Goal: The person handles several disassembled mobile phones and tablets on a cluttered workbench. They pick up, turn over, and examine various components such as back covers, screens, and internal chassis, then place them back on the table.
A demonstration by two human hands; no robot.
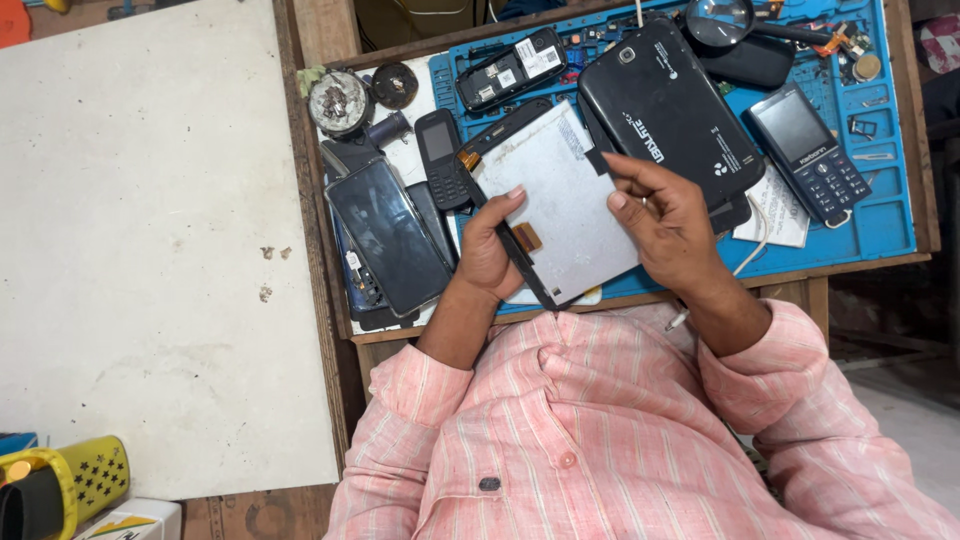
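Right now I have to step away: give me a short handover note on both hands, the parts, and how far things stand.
Left hand: grips the left edge of the display panel, thumb on its back.
Right hand: holds the panel's right edge, fingers curled over it.
Panel is lifted off the blue work mat, pale back side up, orange flex connectors showing.
Tablet back cover lies on the mat just behind it, separate.
Done: panel is out of the cover.
Left: panel is not set down or refitted.

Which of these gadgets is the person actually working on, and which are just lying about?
In hand:
- display panel, gripped by left hand and right hand

Lying about:
- black tablet back cover
- keypad phone
- small black phone
- smartphone
- magnifying glass
- blue work mat
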